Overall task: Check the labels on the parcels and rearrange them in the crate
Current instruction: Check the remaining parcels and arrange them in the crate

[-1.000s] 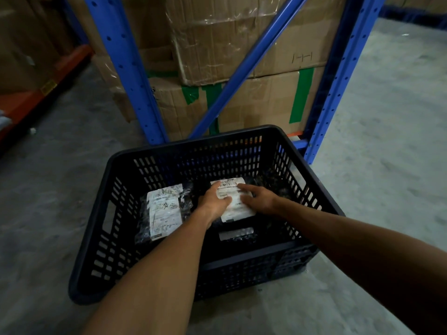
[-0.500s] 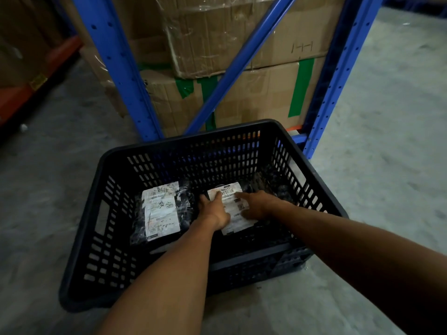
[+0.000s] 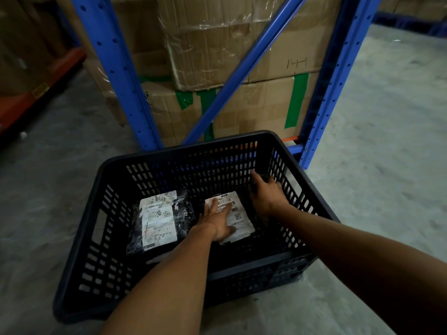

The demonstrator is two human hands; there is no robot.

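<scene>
A black slotted plastic crate (image 3: pixel 113 269) stands on the concrete floor. Inside it on the left lies a black bagged parcel with a white label (image 3: pixel 158 220). A second parcel with a white barcode label (image 3: pixel 238 213) lies in the middle. My left hand (image 3: pixel 217 220) rests flat on that label with its fingers spread. My right hand (image 3: pixel 266 195) reaches into the far right corner of the crate, its fingers on a dark glossy parcel (image 3: pixel 255 183) against the wall. The dim light hides whether the fingers grip it.
A blue rack upright (image 3: pixel 116 76) and a diagonal brace (image 3: pixel 244 68) stand just behind the crate, with taped cardboard boxes (image 3: pixel 261 107) stacked inside the rack. Another blue upright (image 3: pixel 338 81) stands at the right. An orange rack beam (image 3: pixel 41 85) runs along the left.
My right hand has left the middle parcel's label and moved right and away, into the crate's far right corner. My left hand stays on the middle parcel, now flatter.
</scene>
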